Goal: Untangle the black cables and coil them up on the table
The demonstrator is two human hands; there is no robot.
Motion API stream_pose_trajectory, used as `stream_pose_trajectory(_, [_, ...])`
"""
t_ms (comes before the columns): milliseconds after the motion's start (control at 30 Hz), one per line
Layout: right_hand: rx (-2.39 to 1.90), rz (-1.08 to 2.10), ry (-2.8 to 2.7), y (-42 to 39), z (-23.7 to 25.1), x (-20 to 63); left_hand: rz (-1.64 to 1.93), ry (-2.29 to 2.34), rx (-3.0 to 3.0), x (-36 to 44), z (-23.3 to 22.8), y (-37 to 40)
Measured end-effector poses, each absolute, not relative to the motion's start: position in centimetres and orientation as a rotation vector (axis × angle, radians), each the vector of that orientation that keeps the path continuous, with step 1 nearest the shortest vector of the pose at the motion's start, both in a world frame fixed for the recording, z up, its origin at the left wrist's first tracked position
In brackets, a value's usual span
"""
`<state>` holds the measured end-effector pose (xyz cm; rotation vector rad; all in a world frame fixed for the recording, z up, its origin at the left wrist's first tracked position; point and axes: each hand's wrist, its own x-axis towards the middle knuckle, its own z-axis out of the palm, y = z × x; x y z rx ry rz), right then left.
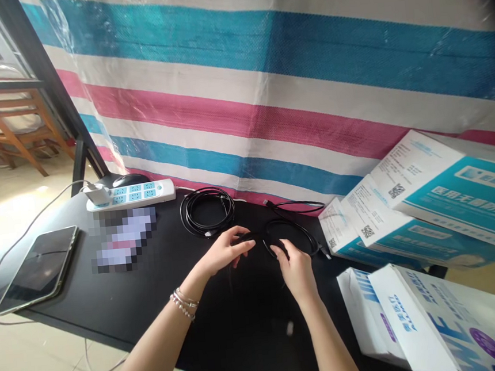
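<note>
Holding a black cable point(293, 233) at mid-table, both hands on its loop.

Left hand point(225, 250) pinches the loop's left end, fingers closed on it; right hand point(296, 271) grips the near side, fingers curled around the cord. Loop lies flat, long axis left-right, its free end trailing toward the back right. Table point(123, 300) is matte black; a striped woven tarp point(290, 83) hangs behind. A second coil point(207, 211), a white strip point(131, 194), a glossy tablet point(38, 268) and cardboard boxes point(431, 210) sit around.
</note>
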<state>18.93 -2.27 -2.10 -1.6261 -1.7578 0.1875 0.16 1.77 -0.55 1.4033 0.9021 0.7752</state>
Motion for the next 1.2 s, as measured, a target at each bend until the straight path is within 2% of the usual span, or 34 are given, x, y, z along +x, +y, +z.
stream_pose_trajectory(400, [-1.745, 0.056, -1.512, -2.1, -2.4, 18.9, 0.881, 0.889, 1.215, 0.9, -1.3, 1.7])
stream_pose_trajectory(767, [-1.641, 0.280, -1.535, -2.1, -1.9, 18.9, 0.933, 0.925, 1.137, 0.8, -1.0, 1.9])
stream_pose_trajectory(1000, [-1.492, 0.633, -1.506, -2.3, -0.6, 19.7, 0.820, 0.860, 1.109, -0.1, -0.5, 1.9])
stream_pose_trajectory(1200, [-1.302, 1.250, -1.448, -2.8, 0.2, 20.1, 0.649, 0.819, 1.148, -0.4, -0.7, 1.8])
